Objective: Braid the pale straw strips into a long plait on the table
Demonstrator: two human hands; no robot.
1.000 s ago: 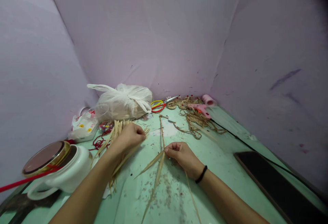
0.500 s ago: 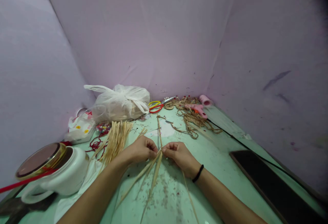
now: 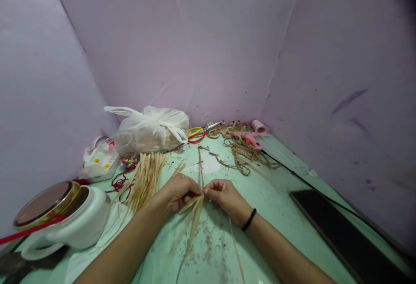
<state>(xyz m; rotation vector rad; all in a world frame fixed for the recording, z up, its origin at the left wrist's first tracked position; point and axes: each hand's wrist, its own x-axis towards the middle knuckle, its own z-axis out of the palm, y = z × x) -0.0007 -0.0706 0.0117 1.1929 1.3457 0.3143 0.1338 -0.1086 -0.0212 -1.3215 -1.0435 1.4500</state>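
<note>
My left hand [image 3: 180, 189] and my right hand [image 3: 224, 195] meet at the middle of the pale green table [image 3: 276, 188], both pinched on a few dry straw strips [image 3: 192, 221] that fan out toward me. A thin braided strand [image 3: 200, 167] runs from the pinch away toward the back. A loose bundle of straw strips [image 3: 146, 178] lies just left of my left hand. A black band sits on my right wrist.
A white plastic bag [image 3: 151, 129] stands at the back left, with scissors [image 3: 202, 132], tangled jute twine [image 3: 243, 152] and a pink glue gun [image 3: 248, 138] along the back. A white pot with a gold lid [image 3: 61, 214] is at the left. A dark slab [image 3: 341, 232] lies at the right.
My left hand left the straw bundle, brought strips over to my right hand, and now both pinch them together at the centre. The right hand barely moved.
</note>
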